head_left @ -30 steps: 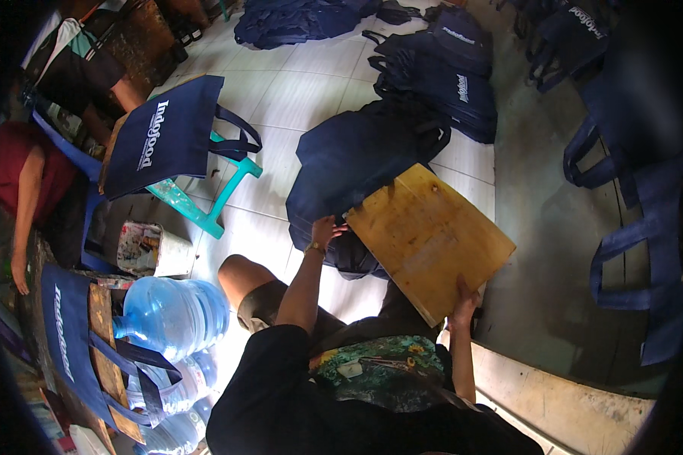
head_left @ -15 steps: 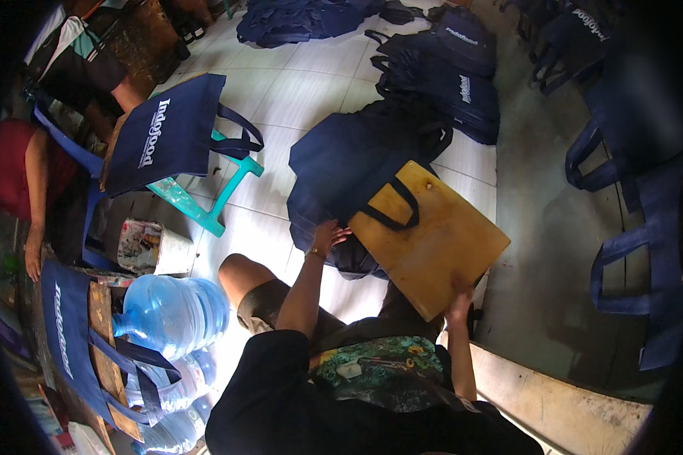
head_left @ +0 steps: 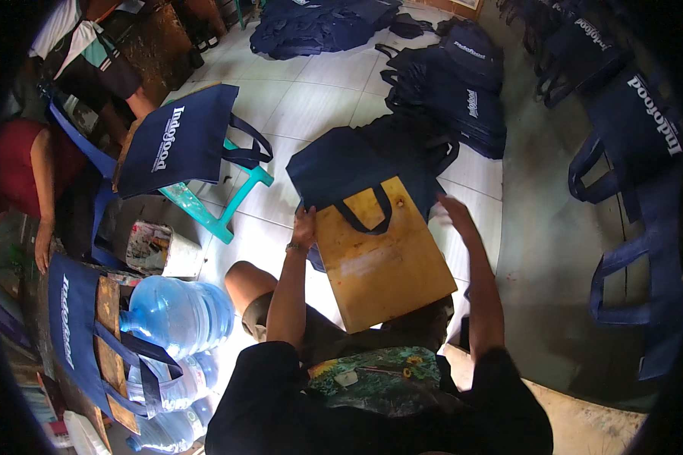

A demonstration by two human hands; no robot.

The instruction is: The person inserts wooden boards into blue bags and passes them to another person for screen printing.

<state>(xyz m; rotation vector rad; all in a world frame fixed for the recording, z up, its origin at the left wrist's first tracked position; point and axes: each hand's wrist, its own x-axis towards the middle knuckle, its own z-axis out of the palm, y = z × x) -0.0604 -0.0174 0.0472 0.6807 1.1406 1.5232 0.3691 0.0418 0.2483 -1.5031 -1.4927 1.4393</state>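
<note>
A yellowish wooden board lies tilted over my lap, its upper edge meeting a navy tote bag whose handle loop hangs onto the board; whether the board goes inside the bag is unclear. My left hand grips the left edge where board and bag meet. My right hand is raised beside the bag's right corner, fingers apart and slightly blurred. More dark bag fabric lies beneath and behind.
Bag stacks and a pile lie beyond. More bags line my right. Left are a teal stool bearing a bag-covered board, a bucket, water jugs and two people.
The board has swung more upright and shifted left, with a bag handle over it. My right hand has left the board's lower edge and moved up; my left hand has moved slightly up and left.
</note>
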